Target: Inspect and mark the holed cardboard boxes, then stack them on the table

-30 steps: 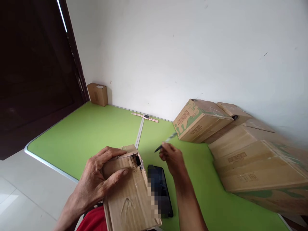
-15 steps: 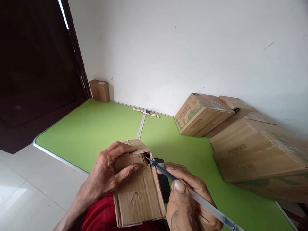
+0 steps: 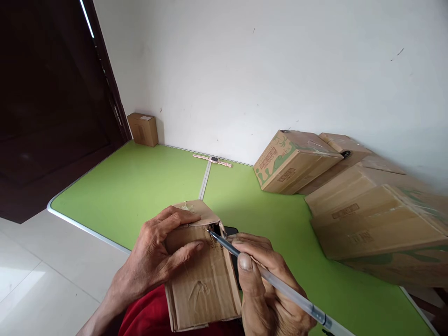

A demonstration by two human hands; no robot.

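My left hand (image 3: 164, 247) is closed around the upper left part of a small cardboard box (image 3: 203, 289), its thumb lying on the front face. A ragged, torn hole shows at the box's top right corner. In my right hand (image 3: 269, 284) is a pen (image 3: 290, 291) with a dark grip and a clear barrel, pinched between thumb and fingers. The pen's tip touches or nearly touches the cardboard at the left edge of the hole. Partly hidden behind the box and my right hand lies a flat black object (image 3: 231, 231).
A green table (image 3: 105, 191) spreads beyond the box. A pink-strapped watch (image 3: 213, 160) lies by the wall. One small carton (image 3: 143, 130) stands at the far left corner. Several larger cartons (image 3: 297, 158) crowd the right side. A dark door (image 3: 52, 93) is at left.
The pen tip has moved left, from inside the hole to its left edge, and my right hand has shifted left with it. My left hand keeps its hold on the box.
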